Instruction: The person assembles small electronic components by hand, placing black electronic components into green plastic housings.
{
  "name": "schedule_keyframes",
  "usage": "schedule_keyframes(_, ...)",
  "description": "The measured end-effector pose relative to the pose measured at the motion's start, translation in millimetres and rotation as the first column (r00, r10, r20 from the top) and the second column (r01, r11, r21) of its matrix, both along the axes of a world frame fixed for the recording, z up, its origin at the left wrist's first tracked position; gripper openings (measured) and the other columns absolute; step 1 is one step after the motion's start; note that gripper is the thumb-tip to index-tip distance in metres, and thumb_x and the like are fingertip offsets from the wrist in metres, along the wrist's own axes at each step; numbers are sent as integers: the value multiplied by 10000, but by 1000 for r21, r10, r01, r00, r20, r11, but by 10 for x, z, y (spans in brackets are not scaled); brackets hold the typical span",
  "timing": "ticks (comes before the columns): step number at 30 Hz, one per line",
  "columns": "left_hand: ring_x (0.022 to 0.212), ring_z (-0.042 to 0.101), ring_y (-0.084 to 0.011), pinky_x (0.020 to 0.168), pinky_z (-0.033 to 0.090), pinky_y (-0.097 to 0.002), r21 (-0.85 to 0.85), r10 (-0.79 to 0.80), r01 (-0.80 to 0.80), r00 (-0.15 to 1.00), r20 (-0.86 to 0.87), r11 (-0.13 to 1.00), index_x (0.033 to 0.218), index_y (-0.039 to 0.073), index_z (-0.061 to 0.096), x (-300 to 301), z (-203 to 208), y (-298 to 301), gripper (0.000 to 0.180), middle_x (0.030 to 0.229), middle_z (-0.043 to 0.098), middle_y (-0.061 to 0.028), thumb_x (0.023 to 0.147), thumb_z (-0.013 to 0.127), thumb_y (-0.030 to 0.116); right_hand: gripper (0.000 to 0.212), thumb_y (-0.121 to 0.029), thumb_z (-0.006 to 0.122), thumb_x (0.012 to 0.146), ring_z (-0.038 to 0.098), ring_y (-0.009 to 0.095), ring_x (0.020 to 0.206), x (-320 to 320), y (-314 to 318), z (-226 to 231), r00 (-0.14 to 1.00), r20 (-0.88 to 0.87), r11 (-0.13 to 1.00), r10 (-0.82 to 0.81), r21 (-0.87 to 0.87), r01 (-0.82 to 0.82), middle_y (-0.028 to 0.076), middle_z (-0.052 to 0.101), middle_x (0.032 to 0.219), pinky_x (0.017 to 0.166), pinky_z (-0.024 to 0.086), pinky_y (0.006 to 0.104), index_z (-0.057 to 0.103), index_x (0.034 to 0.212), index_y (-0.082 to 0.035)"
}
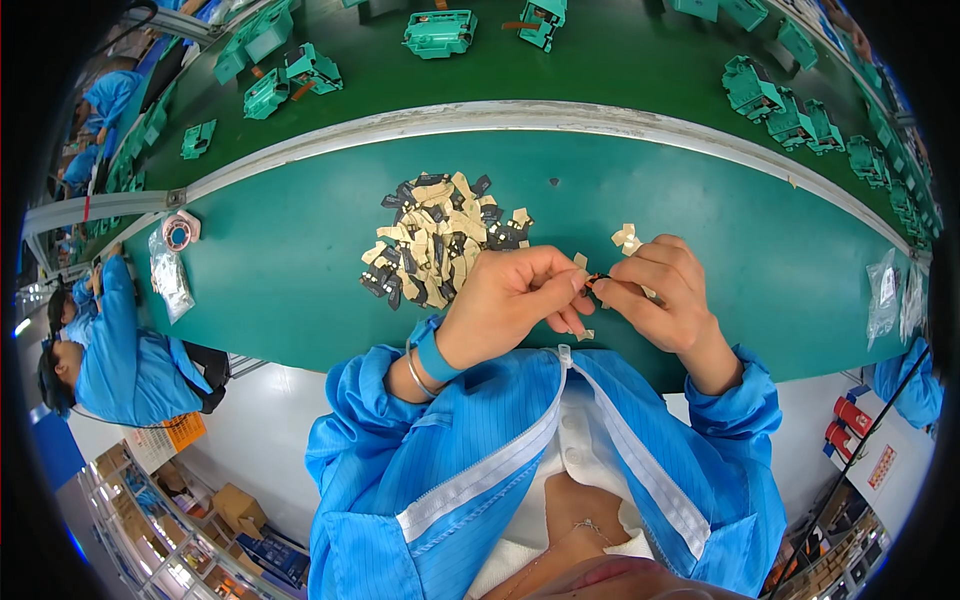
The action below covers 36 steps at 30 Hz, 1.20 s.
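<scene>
My left hand [515, 300] and my right hand [662, 295] meet over the near middle of the green table [300, 210]. Both are closed in a pinch on a small black and orange piece [593, 281]; the fingers hide most of it, and its kind is unclear. Just beyond my right hand lies a cream-coloured cut piece [626, 238] with a pale centre. A similar small scrap [586, 335] rests below the fingers of my left hand. Left of the hands spreads a loose pile of flat cream and black pieces [440, 235], partly behind my left hand.
A tape roll [181, 230] and a clear plastic bag [170, 278] lie at the table's left. More clear bags [884, 298] are at the right edge. Beyond a metal rail [480, 116], a dark green belt [620, 75] carries teal housings [440, 34]. A co-worker [135, 350] sits at left.
</scene>
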<state>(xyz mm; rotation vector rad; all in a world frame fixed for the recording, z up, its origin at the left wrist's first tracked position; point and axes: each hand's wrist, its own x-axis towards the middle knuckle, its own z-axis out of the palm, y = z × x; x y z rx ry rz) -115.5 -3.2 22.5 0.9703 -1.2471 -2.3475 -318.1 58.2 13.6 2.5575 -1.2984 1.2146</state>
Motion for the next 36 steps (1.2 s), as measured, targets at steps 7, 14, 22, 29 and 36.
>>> schedule_keyframes(7, 585, 622, -103, 513, 500, -228, -166, 124, -92, 974, 191, 982, 919, -31, 642, -52, -205, 62, 148, 746, 674, -82, 927, 593, 109, 163, -7, 683, 792, 585, 251, 878, -338, -65, -193, 817, 422, 909, -392, 38, 416, 109, 602, 1046, 749, 483, 366, 634, 947, -23)
schedule_keyframes(14, 524, 558, -157, 475, 440, -296, -811, 132, 179, 945, 300, 557, 737, 54, 677, -172, -419, 166, 144, 607, 606, -53, 747, 781, 152, 711, -199, 768, 786, 568, 276, 999, -1679, -971, -321, 486, 119, 476, -866, -104, 874, 146, 589, 1159, 868, 453, 358, 407, 1378, -44)
schedule_keyframes(22, 728, 594, -155, 606, 494, -264, -820, 194, 68, 957, 214, 568, 1010, 60, 669, -71, -339, 98, 324, 971, 634, -90, 724, 804, 134, 831, -104, 751, 762, 622, 190, 905, -1465, -1026, -163, 647, 258, 675, -717, 489, 553, 144, 644, 1095, 718, 518, 336, 293, 1454, -73)
schedule_keyframes(29, 1114, 548, -215, 881, 494, -319, -355, 21, -57, 994, -103, 933, 1492, 54, 185, -87, -97, -133, 859, 1432, 339, -183, 824, 723, 108, 813, -122, 773, 762, 617, 132, 853, -249, -700, 469, 728, 645, 270, -230, 761, -589, 135, 652, 1053, 731, 485, 268, 331, 1438, -34)
schedule_keyframes(36, 1138, 551, -225, 931, 501, -383, 241, 307, -247, 917, -253, 939, 1387, 45, 316, -33, -24, 41, 648, 1264, 499, -112, 835, 645, -37, 316, -7, 713, 816, 627, 144, 896, -77, -300, 557, 464, 755, 877, -462, 468, 111, 92, 653, 991, 799, 502, 255, 600, 1109, 26)
